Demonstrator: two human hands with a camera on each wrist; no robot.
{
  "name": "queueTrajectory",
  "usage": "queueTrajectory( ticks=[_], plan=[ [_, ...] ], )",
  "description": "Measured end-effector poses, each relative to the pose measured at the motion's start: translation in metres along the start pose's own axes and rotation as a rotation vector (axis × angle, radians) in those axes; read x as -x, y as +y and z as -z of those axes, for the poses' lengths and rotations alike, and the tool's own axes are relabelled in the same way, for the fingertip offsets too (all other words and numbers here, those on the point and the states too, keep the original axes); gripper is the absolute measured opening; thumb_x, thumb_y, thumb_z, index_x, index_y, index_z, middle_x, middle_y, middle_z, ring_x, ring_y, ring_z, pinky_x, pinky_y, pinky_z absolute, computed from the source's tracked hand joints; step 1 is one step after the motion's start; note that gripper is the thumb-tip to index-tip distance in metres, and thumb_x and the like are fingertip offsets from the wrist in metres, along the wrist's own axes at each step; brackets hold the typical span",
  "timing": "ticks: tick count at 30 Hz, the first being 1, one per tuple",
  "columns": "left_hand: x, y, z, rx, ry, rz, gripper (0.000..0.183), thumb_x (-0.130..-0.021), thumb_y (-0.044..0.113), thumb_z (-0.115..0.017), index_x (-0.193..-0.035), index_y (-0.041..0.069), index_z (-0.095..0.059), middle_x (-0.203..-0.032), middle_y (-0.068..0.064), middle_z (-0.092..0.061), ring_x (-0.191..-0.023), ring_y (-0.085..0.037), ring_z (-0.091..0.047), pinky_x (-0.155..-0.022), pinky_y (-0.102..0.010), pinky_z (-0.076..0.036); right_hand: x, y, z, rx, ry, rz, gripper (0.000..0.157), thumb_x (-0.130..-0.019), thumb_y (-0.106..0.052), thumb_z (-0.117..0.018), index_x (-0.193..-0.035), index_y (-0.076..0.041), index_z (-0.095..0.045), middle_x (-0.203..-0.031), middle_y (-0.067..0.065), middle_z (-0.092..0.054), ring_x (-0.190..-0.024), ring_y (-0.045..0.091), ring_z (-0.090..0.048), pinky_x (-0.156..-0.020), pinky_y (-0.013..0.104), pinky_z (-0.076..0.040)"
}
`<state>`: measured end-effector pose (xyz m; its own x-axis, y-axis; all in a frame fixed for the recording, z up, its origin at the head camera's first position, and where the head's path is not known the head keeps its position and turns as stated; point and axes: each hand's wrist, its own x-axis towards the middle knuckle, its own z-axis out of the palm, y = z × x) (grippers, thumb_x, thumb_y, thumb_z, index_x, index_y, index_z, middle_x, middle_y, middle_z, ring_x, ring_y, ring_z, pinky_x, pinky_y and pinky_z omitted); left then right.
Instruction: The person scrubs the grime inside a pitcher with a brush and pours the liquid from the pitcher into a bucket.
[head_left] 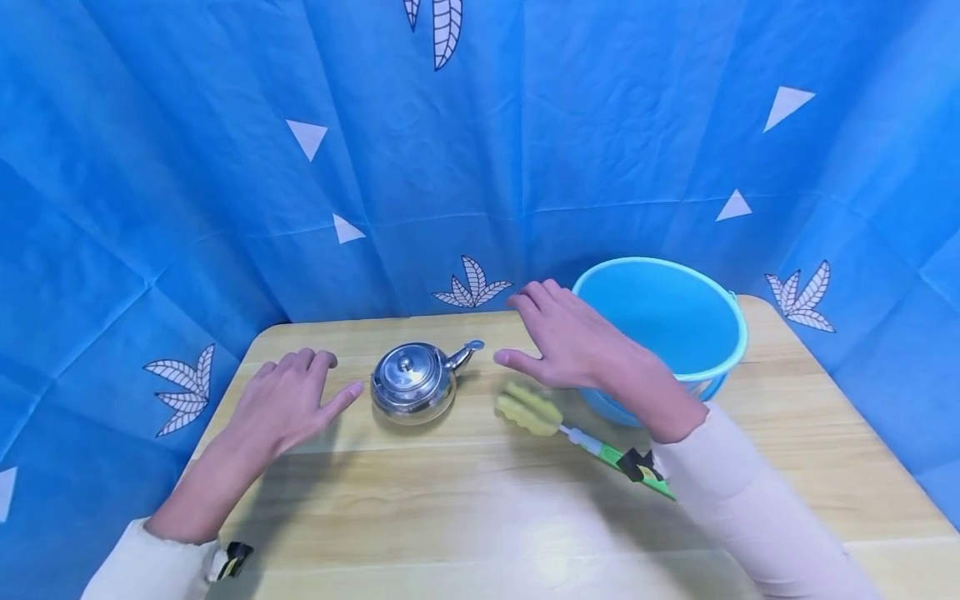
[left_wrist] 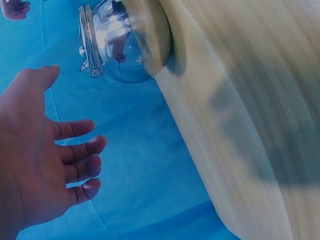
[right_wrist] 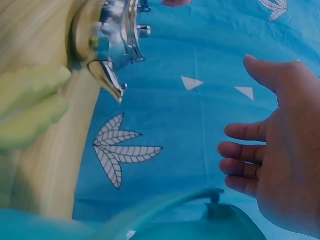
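A shiny metal teapot (head_left: 408,379), lid on and spout pointing right, stands on the wooden table. Left of it my left hand (head_left: 288,400) hovers with loosely bent fingers and the thumb toward the pot, touching nothing. In the left wrist view the left hand (left_wrist: 42,150) is apart from the teapot (left_wrist: 112,42). My right hand (head_left: 566,337) is in the air between the spout and a blue bucket, holding nothing. Below it lies a sponge brush (head_left: 532,410) with a yellow head and green handle, partly hidden by the right sleeve. The right wrist view shows the right hand (right_wrist: 285,145) with relaxed fingers.
The blue bucket (head_left: 733,354) stands at the table's back right, partly behind my right forearm. A blue curtain (head_left: 480,150) with white leaf and triangle prints hangs behind and beside the table (head_left: 450,517). The table's back edge runs just behind the teapot.
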<state>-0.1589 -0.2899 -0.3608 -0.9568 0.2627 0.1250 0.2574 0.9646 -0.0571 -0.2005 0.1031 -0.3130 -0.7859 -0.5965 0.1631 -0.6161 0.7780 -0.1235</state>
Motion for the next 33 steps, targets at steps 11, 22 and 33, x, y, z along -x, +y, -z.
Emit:
queueTrajectory(
  ticks=[11,22,33],
  plan=[
    [-0.002,0.003,-0.001,0.022,0.0,0.006,0.072,-0.101,0.066,-0.044,-0.119,-0.001,-0.063,-0.11,-0.02,-0.069,-0.101,-0.037,-0.066,-0.082,-0.057,-0.053,-0.012,-0.012,-0.017,-0.016,-0.053,0.002,0.081,-0.097,-0.071,-0.046,-0.148,-0.008,-0.049,-0.139,0.008,-0.055,-0.12,0.025,-0.049,-0.102,0.041,-0.047],
    [-0.003,0.008,-0.006,0.017,-0.014,-0.001,0.062,-0.103,0.06,-0.044,-0.11,0.002,-0.063,-0.1,-0.013,-0.066,-0.091,-0.031,-0.064,-0.078,-0.053,-0.052,-0.024,-0.02,-0.035,-0.011,-0.064,0.056,0.076,-0.099,-0.066,-0.046,-0.146,-0.006,-0.05,-0.135,0.009,-0.057,-0.118,0.024,-0.049,-0.1,0.039,-0.047],
    [-0.006,0.015,-0.013,0.036,0.01,-0.013,0.052,-0.103,0.052,-0.048,-0.11,0.003,-0.065,-0.102,-0.012,-0.068,-0.093,-0.03,-0.065,-0.078,-0.05,-0.053,-0.035,-0.022,-0.056,-0.043,-0.068,0.084,0.074,-0.1,-0.065,-0.045,-0.142,-0.005,-0.053,-0.13,0.009,-0.058,-0.116,0.023,-0.052,-0.103,0.038,-0.047]
  ],
)
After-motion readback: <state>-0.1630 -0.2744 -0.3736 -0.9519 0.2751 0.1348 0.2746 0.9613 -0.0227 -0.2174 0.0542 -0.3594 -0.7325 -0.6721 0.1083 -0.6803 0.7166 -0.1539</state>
